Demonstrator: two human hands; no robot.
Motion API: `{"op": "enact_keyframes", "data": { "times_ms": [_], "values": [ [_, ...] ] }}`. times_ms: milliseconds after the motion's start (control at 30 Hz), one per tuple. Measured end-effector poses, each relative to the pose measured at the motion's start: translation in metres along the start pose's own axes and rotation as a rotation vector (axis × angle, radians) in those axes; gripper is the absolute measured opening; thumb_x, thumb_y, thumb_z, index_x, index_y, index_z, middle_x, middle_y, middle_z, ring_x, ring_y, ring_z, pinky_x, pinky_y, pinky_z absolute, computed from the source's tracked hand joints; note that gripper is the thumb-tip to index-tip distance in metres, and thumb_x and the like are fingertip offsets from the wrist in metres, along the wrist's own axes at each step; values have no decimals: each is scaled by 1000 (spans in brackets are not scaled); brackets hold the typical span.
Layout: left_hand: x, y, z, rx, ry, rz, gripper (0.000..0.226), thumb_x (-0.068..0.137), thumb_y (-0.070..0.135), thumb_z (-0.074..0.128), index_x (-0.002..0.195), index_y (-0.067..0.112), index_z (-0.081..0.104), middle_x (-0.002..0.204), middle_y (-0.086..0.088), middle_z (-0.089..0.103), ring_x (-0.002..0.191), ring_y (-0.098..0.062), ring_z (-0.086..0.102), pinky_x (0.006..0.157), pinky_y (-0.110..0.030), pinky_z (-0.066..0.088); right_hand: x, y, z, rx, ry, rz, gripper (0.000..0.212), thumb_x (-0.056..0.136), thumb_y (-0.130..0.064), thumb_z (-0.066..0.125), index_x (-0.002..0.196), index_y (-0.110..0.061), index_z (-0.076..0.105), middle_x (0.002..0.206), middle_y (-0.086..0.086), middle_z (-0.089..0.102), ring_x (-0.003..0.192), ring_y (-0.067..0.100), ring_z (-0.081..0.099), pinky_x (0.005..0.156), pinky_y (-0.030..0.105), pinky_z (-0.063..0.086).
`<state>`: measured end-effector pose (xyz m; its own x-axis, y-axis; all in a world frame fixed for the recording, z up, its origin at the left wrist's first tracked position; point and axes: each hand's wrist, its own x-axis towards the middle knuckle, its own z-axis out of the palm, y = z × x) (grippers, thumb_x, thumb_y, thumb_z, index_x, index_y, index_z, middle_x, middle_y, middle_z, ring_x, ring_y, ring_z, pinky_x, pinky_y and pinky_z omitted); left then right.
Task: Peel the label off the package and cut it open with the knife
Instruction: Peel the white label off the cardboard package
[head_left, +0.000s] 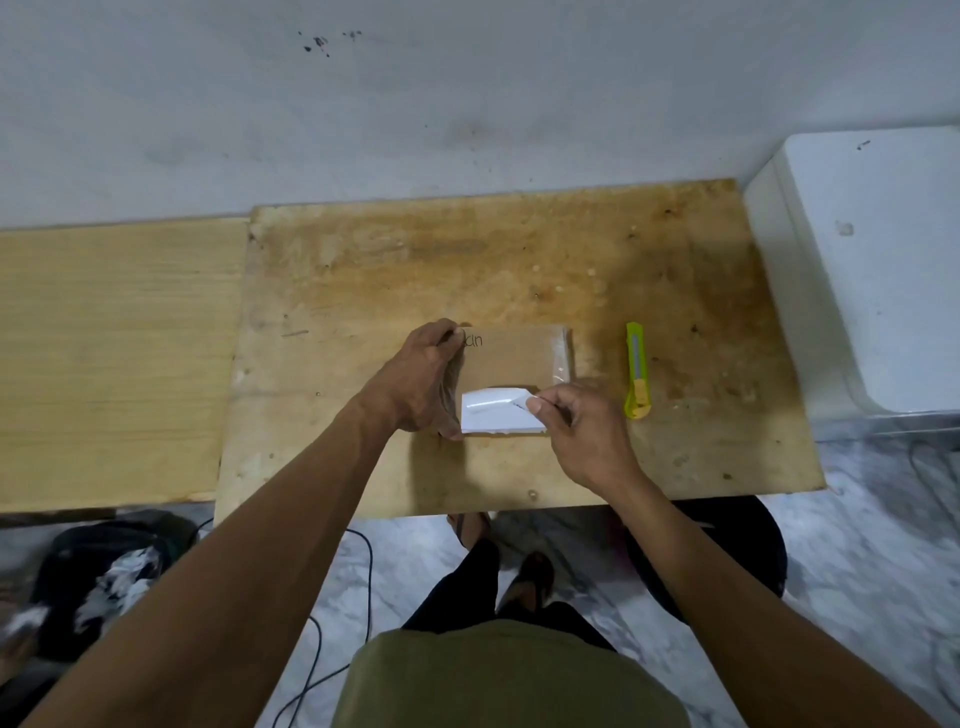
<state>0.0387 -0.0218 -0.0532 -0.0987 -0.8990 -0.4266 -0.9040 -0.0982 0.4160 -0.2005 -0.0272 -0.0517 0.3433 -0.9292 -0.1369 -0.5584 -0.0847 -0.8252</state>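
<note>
- Lying flat near centre of the stained plywood board (519, 249), brown package (519, 358) in clear wrap, handwriting at its 11 o'clock corner, partly hidden by fingers.
- White label (493, 413) sits on the package's 6 o'clock half; its 3 o'clock end is lifted and curled up off the surface, the rest looks stuck down.
- Right hand (576, 431) at the label's 3 o'clock end — thumb and forefinger pinched on the raised label corner, other fingers curled in.
- Left hand (423, 382) at the package's 9 o'clock edge, fingers spread and pressed down along that side, fingertips at the 11 o'clock corner, thumb near the 7 o'clock corner; holding the package flat, not wrapped around it.
- Knife (637, 370) — lime-green utility cutter with a yellow slider, lying on the board at 3 o'clock of the package, near but apart, untouched; can't tell if the blade is out.
- Lighter wooden surface (114, 364) butts against the board at 9 o'clock.
- White box-like appliance (872, 270) at 3 o'clock past the board edge.
- Grey wall (415, 104) at 12 o'clock, a few dark spots on it.
- Marbled floor (857, 545) at 6 o'clock, black cable (366, 587) and dark bag (104, 582) at 8 o'clock.
</note>
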Motion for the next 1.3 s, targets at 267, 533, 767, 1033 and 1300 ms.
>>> {"op": "enact_keyframes", "data": {
  "times_ms": [267, 533, 767, 1033, 1300],
  "values": [
    [1, 1, -2, 73, 16, 29, 138, 33, 51, 95, 146, 0, 35, 144, -6, 32, 133, -28, 31, 110, -36, 37, -18, -12, 1, 133, -10, 216, 14, 91, -27, 66, 82, -19, 74, 70, -15, 65, 67, -5, 57, 64, 16, 40],
    [4, 0, -1, 68, 51, 52, 127, 19, 49, 96, 127, -2, 52, 121, -6, 44, 108, -25, 45, 92, -32, 45, -22, -28, -12, -39, -53, 144, 17, 92, -28, 65, 83, -16, 74, 68, -19, 60, 65, -4, 56, 54, 7, 35],
    [2, 4, -1, 49, 42, 42, 128, 22, 47, 97, 131, -1, 51, 124, -7, 43, 112, -25, 44, 88, -27, 42, -32, -35, -16, -74, -10, 112, 19, 92, -27, 64, 81, -15, 73, 73, -15, 62, 70, -2, 57, 61, 8, 38],
    [2, 5, 2, 67, 31, 27, 133, 21, 52, 94, 134, -1, 48, 128, -5, 38, 119, -28, 41, 98, -33, 45, -41, -44, -22, -46, 64, 167, 26, 93, -27, 63, 76, -10, 71, 74, 5, 72, 71, 15, 64, 68, 28, 45],
    [3, 14, 2, 48, 43, 32, 125, 15, 59, 80, 121, -2, 56, 119, -7, 42, 109, -24, 44, 89, -27, 44, -20, -23, -23, -7, 191, 321, 26, 92, -28, 62, 75, -10, 71, 64, 0, 65, 65, 16, 60, 60, 27, 41]
  ]
}}
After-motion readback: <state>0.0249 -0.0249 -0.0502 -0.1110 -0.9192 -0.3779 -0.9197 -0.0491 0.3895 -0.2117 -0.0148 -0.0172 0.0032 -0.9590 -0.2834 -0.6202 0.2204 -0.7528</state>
